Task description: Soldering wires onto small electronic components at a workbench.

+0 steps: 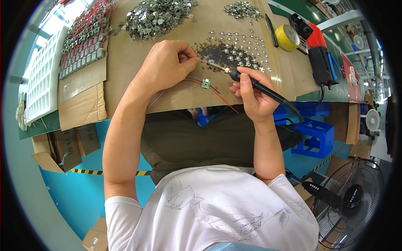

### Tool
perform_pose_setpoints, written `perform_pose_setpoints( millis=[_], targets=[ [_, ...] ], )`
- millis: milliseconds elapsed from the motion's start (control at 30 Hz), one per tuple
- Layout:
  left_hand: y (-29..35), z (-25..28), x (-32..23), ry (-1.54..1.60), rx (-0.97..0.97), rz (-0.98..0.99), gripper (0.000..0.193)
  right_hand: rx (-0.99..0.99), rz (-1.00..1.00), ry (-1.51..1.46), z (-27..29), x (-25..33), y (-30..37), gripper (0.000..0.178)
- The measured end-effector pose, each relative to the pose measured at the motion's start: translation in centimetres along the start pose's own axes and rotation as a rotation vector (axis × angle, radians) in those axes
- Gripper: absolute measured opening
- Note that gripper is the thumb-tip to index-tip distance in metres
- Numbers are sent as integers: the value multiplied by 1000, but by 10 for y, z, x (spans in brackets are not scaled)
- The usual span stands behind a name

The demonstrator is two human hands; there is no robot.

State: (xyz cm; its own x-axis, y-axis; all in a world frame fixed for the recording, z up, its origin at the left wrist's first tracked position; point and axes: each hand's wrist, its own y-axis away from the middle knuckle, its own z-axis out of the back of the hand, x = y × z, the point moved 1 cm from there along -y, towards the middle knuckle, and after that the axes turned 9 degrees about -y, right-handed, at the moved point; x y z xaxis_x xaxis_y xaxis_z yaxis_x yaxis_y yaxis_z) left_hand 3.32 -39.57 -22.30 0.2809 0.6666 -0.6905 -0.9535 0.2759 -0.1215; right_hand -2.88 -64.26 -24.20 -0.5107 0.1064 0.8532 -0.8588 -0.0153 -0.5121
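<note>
Your right hand point(258, 101) grips a slim-tipped black soldering iron point(268, 91); your left hand point(167, 62), fingers pinched, contents unclear, is near a green, red-wired circuit board point(205, 83).

left fingers point(191, 51) partly hidden, metal-piece pile point(157, 17) cropped at top

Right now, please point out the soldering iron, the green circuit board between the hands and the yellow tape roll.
Soldering iron point(266, 90), head view: black handle.
Green circuit board point(205, 83), head view: middle of its face.
Yellow tape roll point(284, 38), head view: outer side.
</note>
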Motion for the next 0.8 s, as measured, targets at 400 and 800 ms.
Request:
perform_pose_setpoints(
  millis=[400, 800],
  targets=[
    [-1, 1, -1, -24, 17, -14, 18, 14, 18, 12, 0, 1, -1, 15],
    [-1, 1, -4, -43, 32, 9, 20, 12, 28, 16, 1, 0, 1, 15]
  ],
)
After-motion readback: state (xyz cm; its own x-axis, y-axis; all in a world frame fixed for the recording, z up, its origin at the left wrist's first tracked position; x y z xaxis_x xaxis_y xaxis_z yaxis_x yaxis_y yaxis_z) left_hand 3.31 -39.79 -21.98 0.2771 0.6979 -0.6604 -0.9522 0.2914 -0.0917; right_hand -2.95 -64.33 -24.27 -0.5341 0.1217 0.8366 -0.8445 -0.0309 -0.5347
